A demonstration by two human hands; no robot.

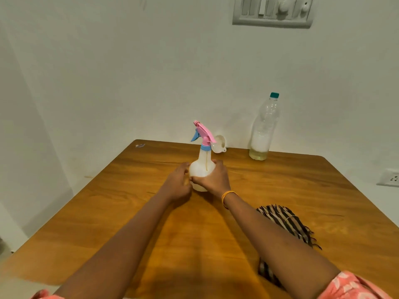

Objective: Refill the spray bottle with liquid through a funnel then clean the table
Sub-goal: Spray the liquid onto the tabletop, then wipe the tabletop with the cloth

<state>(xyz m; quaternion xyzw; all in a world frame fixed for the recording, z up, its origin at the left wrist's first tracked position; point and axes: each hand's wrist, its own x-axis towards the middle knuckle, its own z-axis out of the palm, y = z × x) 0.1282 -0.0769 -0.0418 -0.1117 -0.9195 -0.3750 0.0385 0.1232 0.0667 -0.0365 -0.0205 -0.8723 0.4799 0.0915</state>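
Observation:
A white spray bottle (201, 167) with a pink and blue trigger head stands upright on the wooden table (280, 190). My right hand (212, 180) wraps around its round body from the right. My left hand (178, 183) touches the body from the left with curled fingers. A white funnel (219, 144) lies on its side just behind the bottle, near the wall. A tall clear plastic bottle (262, 134) with a green cap stands at the back right, holding a little yellowish liquid under foam. A striped dark cloth (287, 221) lies under my right forearm.
The table's far edge meets a white wall. A small scrap (140, 145) lies at the table's back left corner. A switch panel (273, 10) is high on the wall and a socket (390, 178) is on the right.

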